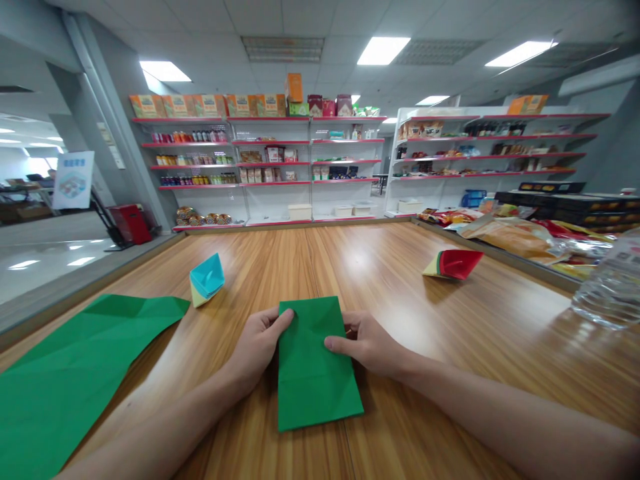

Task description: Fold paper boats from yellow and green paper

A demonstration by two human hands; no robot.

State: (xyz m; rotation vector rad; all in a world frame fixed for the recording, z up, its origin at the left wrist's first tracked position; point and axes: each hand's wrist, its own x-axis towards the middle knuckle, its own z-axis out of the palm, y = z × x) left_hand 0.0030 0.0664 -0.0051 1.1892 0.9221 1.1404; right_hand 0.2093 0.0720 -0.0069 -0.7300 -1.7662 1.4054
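A folded sheet of green paper (315, 380) is held by its two long sides over the middle of the wooden table (240, 427). My left hand (263, 343) pinches its upper left edge, thumb on top and fingers underneath. On the right edge, my right hand (370, 343) grips it the same way, thumb lying across the face. Creases run over the paper. To the left lies a larger creased green sheet (85, 373). Beyond the hands stand a folded blue paper piece (207, 277) and a folded red paper piece (457, 264).
A clear plastic bottle (610, 287) stands at the right edge, near several snack packets (515, 237) and stacked black boxes (555, 207). Shelves with goods (270, 143) line the back. A sign (73, 180) and a red box (131, 223) are off to the left.
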